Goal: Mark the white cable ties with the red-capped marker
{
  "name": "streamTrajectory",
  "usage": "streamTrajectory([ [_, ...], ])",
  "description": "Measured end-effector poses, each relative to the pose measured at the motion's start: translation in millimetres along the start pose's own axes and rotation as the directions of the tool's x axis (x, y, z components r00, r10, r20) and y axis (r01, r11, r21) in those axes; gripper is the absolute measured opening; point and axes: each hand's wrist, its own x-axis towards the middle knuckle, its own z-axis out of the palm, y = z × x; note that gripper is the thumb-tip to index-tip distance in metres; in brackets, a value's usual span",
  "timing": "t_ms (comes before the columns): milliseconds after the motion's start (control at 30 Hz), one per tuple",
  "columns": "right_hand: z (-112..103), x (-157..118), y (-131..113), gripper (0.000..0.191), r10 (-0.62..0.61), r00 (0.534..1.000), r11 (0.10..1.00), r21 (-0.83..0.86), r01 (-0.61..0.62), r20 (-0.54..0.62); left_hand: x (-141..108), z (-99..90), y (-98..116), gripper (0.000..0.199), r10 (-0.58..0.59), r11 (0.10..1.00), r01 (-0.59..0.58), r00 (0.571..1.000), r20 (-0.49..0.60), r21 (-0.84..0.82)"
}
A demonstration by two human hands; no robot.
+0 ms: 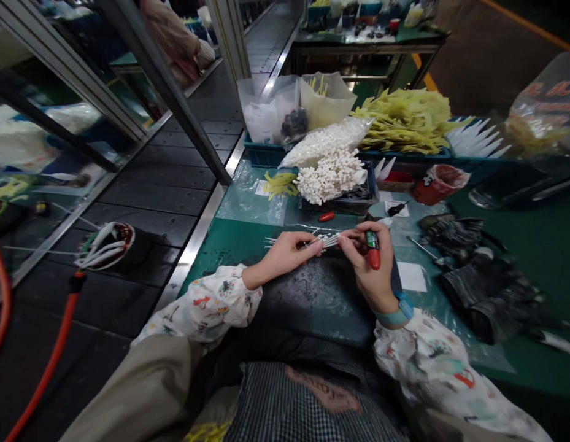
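Left of the bundle of thin white strips [324, 242], beyond the steel edge of the bench, lie one orange hose [50, 344] and one dark round dish [105, 245] holding three curved white pieces. Next, the left hand [285, 258] has its fingers [310, 244] together and clamped on the bundle, apparently to hold the strips gathered, their thin ends fanning leftward. The bundle is raised between both hands, above the green mat [220, 252]. The right hand [362, 264] touches the bundle's other end, its fingers curled around one green marker with a red end [373, 248], seemingly gripped to stay at hand. Behind the bundle sit one red capsule [326, 216] and one cluster of white foam-tipped pieces [329, 175]. To its right are one red cup [439, 184] and a dark heap [482, 282], too blurred to count.
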Motion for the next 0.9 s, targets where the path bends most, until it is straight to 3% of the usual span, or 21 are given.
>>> streamTrajectory([
  [167, -3.4, 1.7, -2.9, 0.038, 0.013, 1.000, 0.998, -0.056, -0.013, 0.006, -0.5, -1.0, -1.9, 0.048, -0.004, 1.000, 0.004, 1.000, 0.025, 0.005],
  [367, -1.1, -1.7, -6.6, 0.033, -0.081, 0.996, 0.983, -0.162, 0.084, 0.022, 0.0, -0.3, -2.2, 0.049, -0.024, 0.991, 0.031, 0.998, 0.056, -0.130],
  [500, 3.0, -6.0, -7.7, 0.029, -0.143, 0.987, 0.961, -0.229, 0.157, 0.078, 0.4, 0.1, -1.3, 0.049, -0.020, 0.990, 0.029, 0.998, 0.064, -0.136],
  [900, 1.1, -7.2, -2.6, 0.032, -0.123, 0.985, 0.955, -0.254, 0.150, 0.118, -1.0, 1.8, -0.9, 0.047, -0.011, 0.994, 0.017, 0.998, 0.055, -0.106],
])
